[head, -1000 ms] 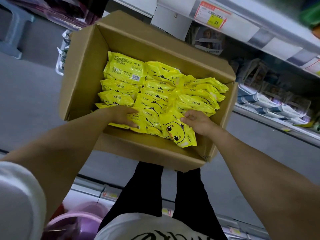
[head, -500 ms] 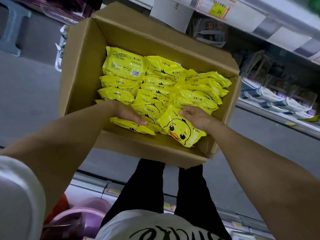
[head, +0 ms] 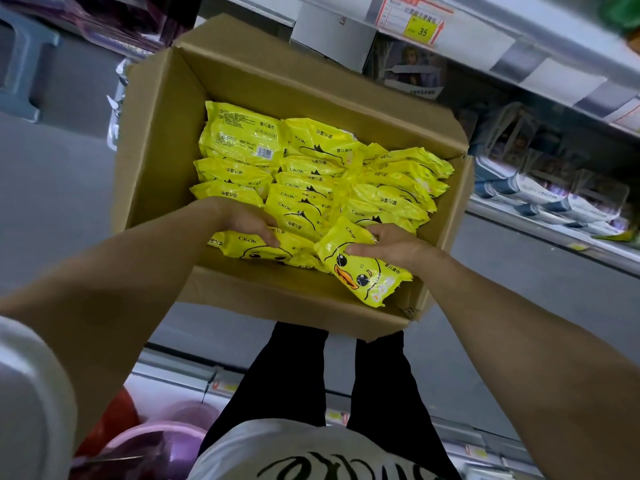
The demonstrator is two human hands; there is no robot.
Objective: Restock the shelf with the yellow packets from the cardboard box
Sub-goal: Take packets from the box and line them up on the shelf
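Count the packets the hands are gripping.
2: left hand grips the near-edge packet; right hand grips the duck-face packet beside it. Each grip may hide more underneath.

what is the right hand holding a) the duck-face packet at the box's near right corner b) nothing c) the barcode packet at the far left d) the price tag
a: the right hand curls its fingers over the duck-face packet at the near right corner of the cardboard box.

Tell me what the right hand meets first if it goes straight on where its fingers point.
The right hand points across the box toward the left hand; past the duck packet it grips, it would likely meet the left hand's packet first, though depth is unclear.
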